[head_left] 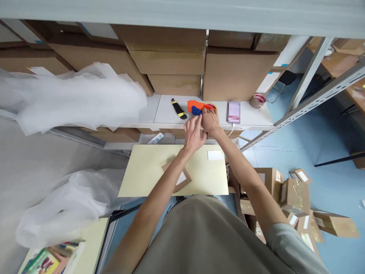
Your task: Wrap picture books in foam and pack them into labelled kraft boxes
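On the white shelf in front of me lies an orange and blue tape dispenser (195, 106) with a roll of tape in it. My right hand (211, 121) is closed over its right end, and the fingers cover part of it. Just below and to the left is my left hand (194, 134), its fingers stretched toward the dispenser and its thumb apart. I cannot tell whether its fingertips touch my right hand. A black and yellow box cutter (178, 109) lies left of the dispenser. Under my left forearm, a small cardboard parcel (184, 182) with a white label rests on the cream table.
A phone (234, 112) on a cable and a tape roll (258, 100) sit to the right on the shelf. Foam wrap (82, 99) covers its left part. Large cartons (236, 76) stand behind. A white card (215, 155) lies on the table (137, 167). Boxes (296, 196) crowd the floor at right.
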`<state>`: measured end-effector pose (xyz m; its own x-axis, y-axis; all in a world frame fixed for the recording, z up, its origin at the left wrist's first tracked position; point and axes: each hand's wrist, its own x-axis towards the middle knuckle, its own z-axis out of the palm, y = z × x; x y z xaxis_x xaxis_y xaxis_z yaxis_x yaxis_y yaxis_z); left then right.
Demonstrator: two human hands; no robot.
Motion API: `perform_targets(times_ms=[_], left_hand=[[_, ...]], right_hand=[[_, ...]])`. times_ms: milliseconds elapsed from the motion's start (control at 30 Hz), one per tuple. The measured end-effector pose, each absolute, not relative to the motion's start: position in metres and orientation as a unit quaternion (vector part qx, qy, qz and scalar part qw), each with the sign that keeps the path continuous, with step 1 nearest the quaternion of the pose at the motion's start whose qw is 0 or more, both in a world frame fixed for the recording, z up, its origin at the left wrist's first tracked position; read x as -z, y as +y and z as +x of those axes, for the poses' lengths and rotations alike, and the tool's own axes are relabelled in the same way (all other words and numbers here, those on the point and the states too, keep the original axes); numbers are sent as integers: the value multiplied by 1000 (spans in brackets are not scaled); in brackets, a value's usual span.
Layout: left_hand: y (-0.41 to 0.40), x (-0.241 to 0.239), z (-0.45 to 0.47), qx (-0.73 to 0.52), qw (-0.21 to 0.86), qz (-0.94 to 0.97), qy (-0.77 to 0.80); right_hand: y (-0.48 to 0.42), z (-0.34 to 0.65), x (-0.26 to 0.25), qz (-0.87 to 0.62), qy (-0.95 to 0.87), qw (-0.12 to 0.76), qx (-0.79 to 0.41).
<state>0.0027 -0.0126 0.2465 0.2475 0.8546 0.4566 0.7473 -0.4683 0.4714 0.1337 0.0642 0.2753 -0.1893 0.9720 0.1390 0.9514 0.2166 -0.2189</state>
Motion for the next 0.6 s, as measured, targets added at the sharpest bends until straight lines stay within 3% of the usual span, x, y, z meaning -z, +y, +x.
perform_targets(times_ms=[167,300,367,467,533,600], left_hand=[[-33,-212,-20,-297,129,775,542],[-62,-138,-67,-230,207,720,622],[-77,-101,-96,-181,237,667,683],[-91,-61,-133,-123,273,617,728],[-91,-48,-148,-102,291,610,730],[-83,-41,-155,-80,307,607,729]], right_hand=[[79,136,-259,-628,-766,136,-33],[29,143,-225,-620,-743,248,-42],[-20,142,-190,-617,-715,300,-134],[-108,129,-126,-659,-603,256,-370],[-162,114,-90,-682,-443,205,-545],[-202,97,-64,-672,-228,211,-672]])
